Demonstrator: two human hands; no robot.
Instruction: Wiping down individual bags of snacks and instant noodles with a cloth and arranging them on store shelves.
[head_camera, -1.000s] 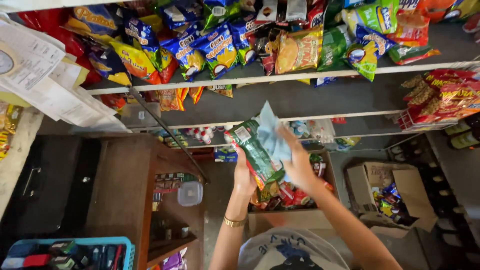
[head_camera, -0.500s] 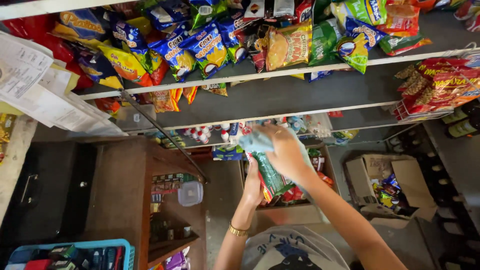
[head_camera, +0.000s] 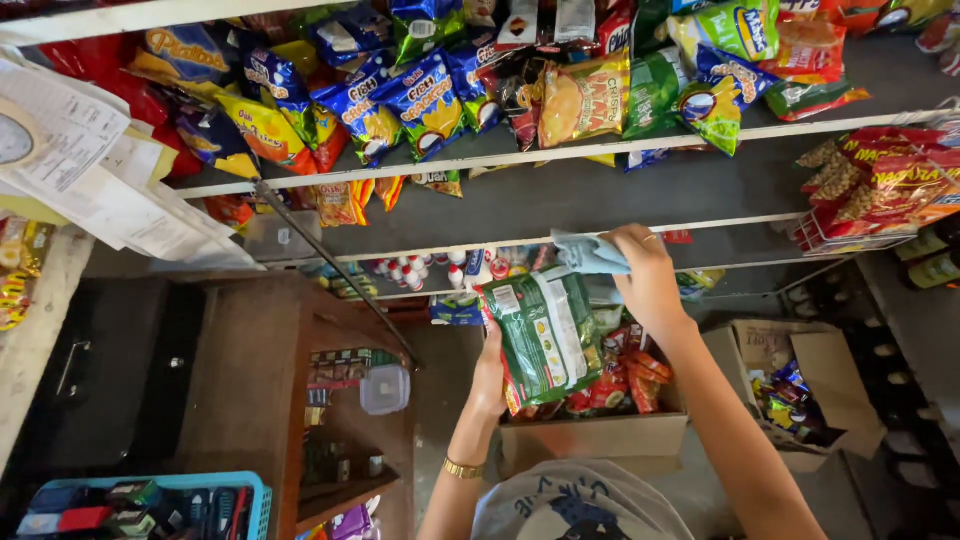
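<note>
Count, head view. Hands: two, left hand (head_camera: 490, 375) and right hand (head_camera: 650, 280). Green snack packet (head_camera: 545, 335) held at centre: one. Pale blue cloth (head_camera: 590, 255): one. Open cardboard boxes: two, centre box (head_camera: 590, 440) and lower-right box (head_camera: 825, 385). Blue basket (head_camera: 255, 500), lower left: one. Clear plastic tub (head_camera: 385, 390): one. Gold bracelet (head_camera: 462, 468): one. Hanging snack bags along the top: too many to count.

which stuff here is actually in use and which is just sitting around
In hand:
- green snack bag, held by the left hand
- light blue cloth, held by the right hand

Lying about:
- hanging snack packets
- papers
- cardboard box
- blue basket
</note>
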